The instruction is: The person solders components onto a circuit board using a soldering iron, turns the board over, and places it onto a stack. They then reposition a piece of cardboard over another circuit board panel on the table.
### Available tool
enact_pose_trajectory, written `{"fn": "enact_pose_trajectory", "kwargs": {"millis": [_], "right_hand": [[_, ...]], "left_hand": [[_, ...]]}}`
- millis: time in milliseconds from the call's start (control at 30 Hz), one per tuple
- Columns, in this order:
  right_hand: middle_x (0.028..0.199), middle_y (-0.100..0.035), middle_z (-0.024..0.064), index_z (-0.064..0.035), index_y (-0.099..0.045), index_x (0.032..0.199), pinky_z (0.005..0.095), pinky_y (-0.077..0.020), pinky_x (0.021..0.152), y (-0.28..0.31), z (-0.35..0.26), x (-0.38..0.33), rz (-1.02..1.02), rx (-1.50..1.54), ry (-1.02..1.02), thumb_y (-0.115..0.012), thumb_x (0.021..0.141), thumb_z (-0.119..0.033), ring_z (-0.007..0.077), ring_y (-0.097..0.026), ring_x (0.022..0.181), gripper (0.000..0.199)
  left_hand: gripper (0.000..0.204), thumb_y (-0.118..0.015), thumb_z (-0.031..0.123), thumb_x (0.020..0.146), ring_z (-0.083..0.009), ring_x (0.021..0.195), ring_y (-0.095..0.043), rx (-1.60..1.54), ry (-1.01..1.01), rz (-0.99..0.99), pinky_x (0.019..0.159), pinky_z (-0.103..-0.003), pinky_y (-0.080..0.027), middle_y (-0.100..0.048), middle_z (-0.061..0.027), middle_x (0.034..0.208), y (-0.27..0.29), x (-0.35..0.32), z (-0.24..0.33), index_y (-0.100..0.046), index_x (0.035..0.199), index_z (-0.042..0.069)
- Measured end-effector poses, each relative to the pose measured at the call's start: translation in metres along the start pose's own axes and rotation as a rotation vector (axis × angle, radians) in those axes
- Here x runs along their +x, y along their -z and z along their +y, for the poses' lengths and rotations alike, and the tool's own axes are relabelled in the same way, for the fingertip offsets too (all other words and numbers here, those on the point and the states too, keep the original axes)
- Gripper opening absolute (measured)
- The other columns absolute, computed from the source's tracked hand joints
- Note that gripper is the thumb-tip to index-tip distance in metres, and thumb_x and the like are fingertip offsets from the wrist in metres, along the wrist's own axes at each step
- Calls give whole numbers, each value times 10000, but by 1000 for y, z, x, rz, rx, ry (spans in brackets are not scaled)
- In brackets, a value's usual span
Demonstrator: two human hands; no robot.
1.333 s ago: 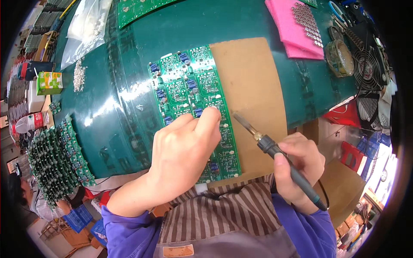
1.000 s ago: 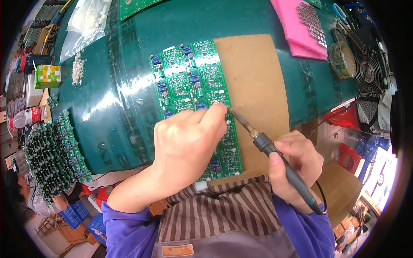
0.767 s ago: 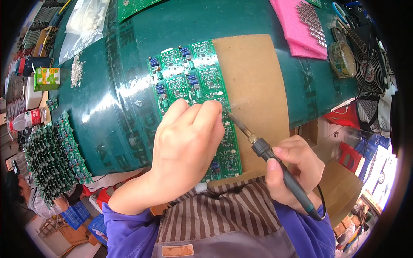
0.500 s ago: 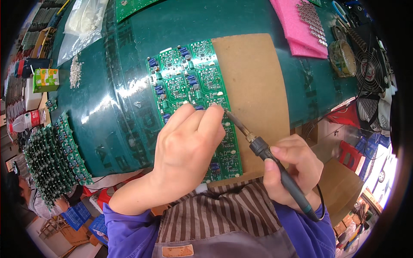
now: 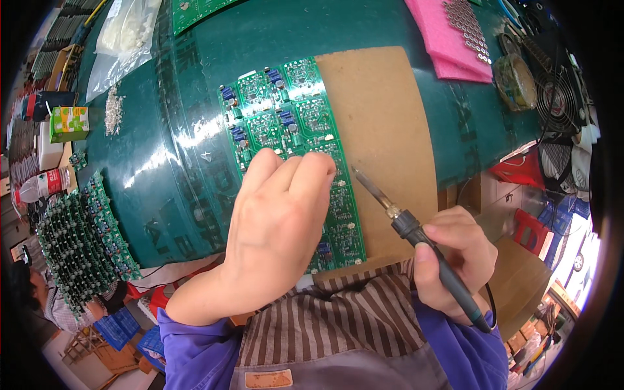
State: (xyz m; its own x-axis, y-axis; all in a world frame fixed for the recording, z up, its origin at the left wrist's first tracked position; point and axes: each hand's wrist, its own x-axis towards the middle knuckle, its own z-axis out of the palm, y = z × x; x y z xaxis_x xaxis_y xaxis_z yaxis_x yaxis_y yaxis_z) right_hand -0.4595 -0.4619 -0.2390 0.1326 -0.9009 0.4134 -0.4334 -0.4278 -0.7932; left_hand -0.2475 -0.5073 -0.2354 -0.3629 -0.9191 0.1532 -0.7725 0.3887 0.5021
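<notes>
A green circuit board panel (image 5: 311, 104) lies on a brown board (image 5: 383, 117). It carries blue and dark components, with small white parts along its right side. My left hand (image 5: 279, 214) is closed over the middle of the panel with the fingers bent downward; the fingertips and whatever they hold are hidden beneath the hand. In my right hand (image 5: 457, 260) is a soldering iron (image 5: 426, 244), gripped like a pen. Its tip points up and left, over the brown board just right of the panel's edge and apart from my left hand.
Stacked populated circuit boards (image 5: 71, 247) stand at the left, near a bottle (image 5: 44, 185) and a green carton (image 5: 68, 123). Small white parts (image 5: 114, 110) lie beneath a plastic bag (image 5: 127, 39). Pink foam (image 5: 448, 45) with metal parts, a tape roll (image 5: 515, 82) and a fan (image 5: 556, 104) sit right.
The soldering iron has drawn back to the right and slightly down, its tip leaving the area beside my left fingers. My left hand has shifted slightly left.
</notes>
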Motion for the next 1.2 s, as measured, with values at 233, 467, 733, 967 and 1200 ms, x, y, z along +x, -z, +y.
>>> {"fn": "enact_pose_trajectory", "kwargs": {"millis": [233, 467, 733, 967, 1200], "right_hand": [[690, -629, 107, 17, -616, 898, 318, -493, 532, 8, -6, -22, -33, 7, -21, -703, 663, 9, 245, -605, 556, 250], [690, -628, 105, 22, -620, 891, 319, -505, 541, 8, -10, -30, -33, 17, -23, -707, 664, 13, 244, -613, 566, 243], [688, -625, 105, 15, -614, 857, 316, -507, 535, 1, -11, -30, -33, 25, -8, -718, 655, 22, 250, -616, 568, 227], [687, -627, 107, 13, -613, 831, 316, -512, 530, 3, -15, -30, -62, -10, 8, -728, 658, 12, 248, -614, 564, 208], [683, -624, 114, 20, -619, 836, 316, -513, 532, -2, -15, -31, -36, -6, 2, -725, 666, 10, 252, -612, 560, 201]], "left_hand": [[147, -631, -7, 860, -297, 663, -553, -40, 45, -112, 599, -387, -471, -633, -129, 838, 5, -26, 21, -569, 992, 7], [130, -661, 11, 844, -265, 590, -565, 37, -28, -151, 508, -370, -449, -572, -107, 676, 1, -29, 22, -587, 949, 28], [95, -677, 21, 834, -269, 559, -583, 85, -20, -88, 478, -375, -440, -584, -103, 662, -8, -32, 22, -606, 893, 43], [146, -693, 3, 800, -260, 628, -552, 81, -77, -39, 552, -361, -453, -632, -92, 735, -8, -30, 17, -623, 924, 40], [193, -684, -28, 764, -224, 621, -518, 23, -60, 52, 542, -340, -447, -571, -75, 687, -16, -36, 17, -623, 942, 15]]}}
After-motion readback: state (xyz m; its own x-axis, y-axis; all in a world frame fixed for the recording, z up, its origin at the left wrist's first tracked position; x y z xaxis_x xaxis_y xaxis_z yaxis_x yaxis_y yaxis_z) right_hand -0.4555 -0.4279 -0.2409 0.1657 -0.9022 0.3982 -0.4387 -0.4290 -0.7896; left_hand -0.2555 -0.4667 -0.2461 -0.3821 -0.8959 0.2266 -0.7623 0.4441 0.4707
